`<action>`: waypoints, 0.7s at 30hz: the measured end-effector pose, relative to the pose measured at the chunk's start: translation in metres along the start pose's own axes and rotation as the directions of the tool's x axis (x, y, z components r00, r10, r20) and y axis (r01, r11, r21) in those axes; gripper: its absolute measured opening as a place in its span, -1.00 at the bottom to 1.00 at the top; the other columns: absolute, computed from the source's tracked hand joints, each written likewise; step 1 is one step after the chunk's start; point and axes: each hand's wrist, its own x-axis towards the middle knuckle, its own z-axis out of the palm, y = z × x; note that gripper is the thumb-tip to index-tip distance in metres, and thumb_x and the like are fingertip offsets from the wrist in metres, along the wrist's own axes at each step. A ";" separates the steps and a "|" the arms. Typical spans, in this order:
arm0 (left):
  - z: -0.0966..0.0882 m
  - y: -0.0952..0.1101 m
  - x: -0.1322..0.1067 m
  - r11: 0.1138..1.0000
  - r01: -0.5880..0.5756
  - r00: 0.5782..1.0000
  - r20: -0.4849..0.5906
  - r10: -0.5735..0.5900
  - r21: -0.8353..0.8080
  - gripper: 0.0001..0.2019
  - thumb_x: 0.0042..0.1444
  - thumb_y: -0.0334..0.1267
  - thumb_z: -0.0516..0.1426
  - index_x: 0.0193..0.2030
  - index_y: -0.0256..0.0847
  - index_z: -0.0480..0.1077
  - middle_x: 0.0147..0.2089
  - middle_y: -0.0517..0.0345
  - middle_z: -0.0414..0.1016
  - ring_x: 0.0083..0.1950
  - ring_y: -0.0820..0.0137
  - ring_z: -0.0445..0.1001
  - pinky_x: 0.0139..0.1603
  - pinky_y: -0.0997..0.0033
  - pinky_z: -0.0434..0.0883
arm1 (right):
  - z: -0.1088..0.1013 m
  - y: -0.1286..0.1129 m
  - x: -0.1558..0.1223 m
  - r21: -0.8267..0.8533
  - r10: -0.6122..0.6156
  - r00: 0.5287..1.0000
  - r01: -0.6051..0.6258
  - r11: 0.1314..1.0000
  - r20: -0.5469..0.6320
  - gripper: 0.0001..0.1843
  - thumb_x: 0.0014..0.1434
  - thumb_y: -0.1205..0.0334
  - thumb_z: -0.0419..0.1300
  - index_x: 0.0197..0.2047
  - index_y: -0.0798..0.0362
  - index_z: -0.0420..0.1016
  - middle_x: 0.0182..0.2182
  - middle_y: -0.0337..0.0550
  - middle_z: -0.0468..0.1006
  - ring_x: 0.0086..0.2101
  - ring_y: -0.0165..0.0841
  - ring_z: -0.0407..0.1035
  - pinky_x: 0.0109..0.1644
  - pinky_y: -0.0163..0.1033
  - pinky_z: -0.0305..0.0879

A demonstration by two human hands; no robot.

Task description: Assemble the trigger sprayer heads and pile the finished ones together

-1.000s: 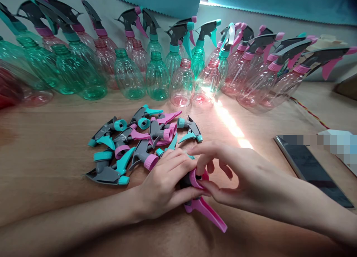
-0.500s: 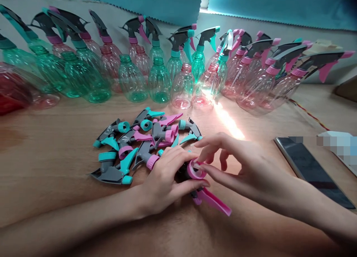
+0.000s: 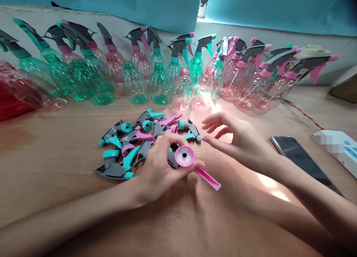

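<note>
A grey spray trigger head with a pink collar (image 3: 185, 156) is gripped in my left hand (image 3: 159, 167). The collar's open underside faces me, with a white inside and a dark hole at its centre. Its pink lever sticks out to the lower right, below my thumb. My right hand (image 3: 237, 137) hovers to the right of it, fingers apart, holding nothing. Beside and behind my left hand lies a pile of loose spray trigger heads (image 3: 115, 170), grey with turquoise or pink parts.
Clear green bottles (image 3: 160, 84) and pink bottles (image 3: 182, 91) stand in a long row at the back, several with spray heads on. A phone (image 3: 301, 160) and a white power strip (image 3: 334, 145) lie at the right. Something red (image 3: 15, 91) is at the far left.
My right hand has drawn back from the collar, up and to the right, and opened. My left hand has raised the spray head slightly and turned its opening toward me.
</note>
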 end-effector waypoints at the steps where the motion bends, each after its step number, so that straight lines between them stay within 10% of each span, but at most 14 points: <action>1: -0.004 0.000 0.007 0.997 -0.064 0.996 -0.056 0.066 0.035 -0.60 -0.06 -0.13 0.34 -0.20 -0.17 0.25 -0.25 0.14 0.44 -0.23 0.33 0.45 -0.21 0.26 0.41 | 0.001 0.001 0.001 -0.008 -0.002 1.000 0.002 1.000 -0.007 -0.76 0.16 0.19 0.18 -0.10 0.08 0.35 -0.16 -0.08 0.51 -0.23 -0.33 0.41 -0.23 -0.19 0.43; 7: -0.039 -0.022 0.049 0.874 -0.208 0.911 -0.238 0.336 0.440 -0.62 -0.03 -0.14 0.32 -0.20 -0.16 0.23 -0.08 0.13 0.43 -0.06 0.29 0.39 0.01 0.15 0.32 | 0.012 0.012 0.000 -0.101 -0.005 1.000 0.003 0.995 -0.019 -0.70 0.16 0.15 0.19 -0.06 0.06 0.34 -0.11 -0.07 0.49 -0.14 -0.28 0.40 -0.10 -0.11 0.41; 16: -0.075 -0.042 0.013 0.806 -0.045 0.988 0.148 -0.053 0.590 -0.63 0.12 0.08 0.12 -0.14 -0.20 0.33 -0.11 0.04 0.45 -0.05 0.18 0.40 -0.01 0.15 0.29 | 0.037 0.028 -0.003 -0.226 -0.105 0.985 0.134 0.965 0.135 -0.19 0.09 -0.21 0.15 0.27 0.06 0.06 0.23 0.14 0.16 0.24 -0.09 0.04 0.25 0.12 0.09; 21: -0.093 -0.033 0.001 0.808 -0.007 0.990 0.120 -0.079 0.589 -0.65 0.16 0.06 0.09 -0.06 -0.14 0.34 -0.09 0.08 0.48 -0.07 0.21 0.44 -0.06 0.26 0.34 | 0.053 0.024 -0.008 -0.245 -0.095 0.963 0.159 0.957 0.252 0.09 -0.02 -0.34 0.14 0.37 0.12 -0.16 0.35 0.19 -0.13 0.33 -0.10 -0.26 0.32 0.07 -0.07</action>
